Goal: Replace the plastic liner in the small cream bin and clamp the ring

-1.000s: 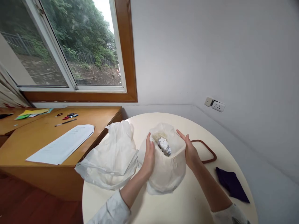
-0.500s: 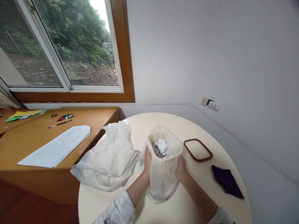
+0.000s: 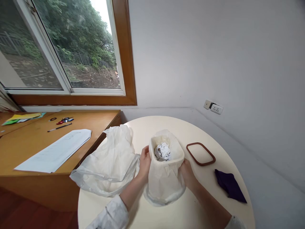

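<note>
A small bin stands on the round table with a white, see-through bin liner [image 3: 164, 183] folded over its rim and hanging down around its outside. Crumpled white paper [image 3: 162, 151] lies inside it. On the bin's left side, just below the rim, my left hand [image 3: 144, 161] is closed on the liner, its fingertips partly behind the plastic. My right hand [image 3: 187, 171] grips the liner at the right side, fingers mostly hidden behind it. To the right lies a brown rounded ring frame [image 3: 201, 154], flat on the table, touched by neither hand.
A second white plastic bag [image 3: 111, 162] is spread on the left of the round table [image 3: 157, 122]. A dark purple cloth [image 3: 230, 186] lies at the right edge. The wooden desk [image 3: 95, 119] holds paper sheets [image 3: 54, 151], a pen [image 3: 59, 127] and small items.
My left hand has shifted slightly left and up along the bin's side. The liner's lower skirt now hangs wider and more evenly. The bin stays in about the same place.
</note>
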Demonstrator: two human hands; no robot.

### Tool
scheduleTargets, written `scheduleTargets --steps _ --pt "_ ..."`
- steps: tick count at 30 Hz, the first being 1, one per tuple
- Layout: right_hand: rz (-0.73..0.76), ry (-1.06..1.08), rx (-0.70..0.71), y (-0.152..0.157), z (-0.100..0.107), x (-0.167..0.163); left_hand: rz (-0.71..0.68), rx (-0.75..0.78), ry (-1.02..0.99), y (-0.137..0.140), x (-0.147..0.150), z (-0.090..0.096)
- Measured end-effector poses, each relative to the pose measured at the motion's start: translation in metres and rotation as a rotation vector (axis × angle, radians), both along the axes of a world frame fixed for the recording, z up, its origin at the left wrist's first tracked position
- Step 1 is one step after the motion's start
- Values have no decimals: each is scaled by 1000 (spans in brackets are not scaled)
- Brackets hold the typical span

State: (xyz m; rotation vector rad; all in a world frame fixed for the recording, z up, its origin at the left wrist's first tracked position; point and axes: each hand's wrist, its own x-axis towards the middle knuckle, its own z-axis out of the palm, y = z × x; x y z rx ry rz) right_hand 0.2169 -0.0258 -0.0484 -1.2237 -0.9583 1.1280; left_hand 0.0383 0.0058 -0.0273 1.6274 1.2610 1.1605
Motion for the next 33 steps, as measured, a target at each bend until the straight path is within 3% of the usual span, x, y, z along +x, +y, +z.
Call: scheduleTargets --steps 3,4,6,9,12,15,23,27,33 --pt "-117 -89 143 16 28 19 246 69 -112 -8 -10 27" --pt "-145 -88 170 24 38 23 255 152 -131 -14 -11 39" --pt "-121 -63 225 42 57 29 140 304 -46 -26 -11 60" --pt "21 -84 111 66 75 27 -115 479 205 -42 -7 79" --pt "95 -228 103 78 78 19 -271 600 453 -44 -3 78" --pt "44 -330 209 79 76 13 -219 710 561 -40 1 70" --pt "10 -391 225 71 66 22 -143 820 529 -38 6 65" --pt "104 -447 179 71 62 34 -170 819 517 -36 3 64" --pt "231 -460 161 87 88 38 -265 753 512 -34 -1 66"
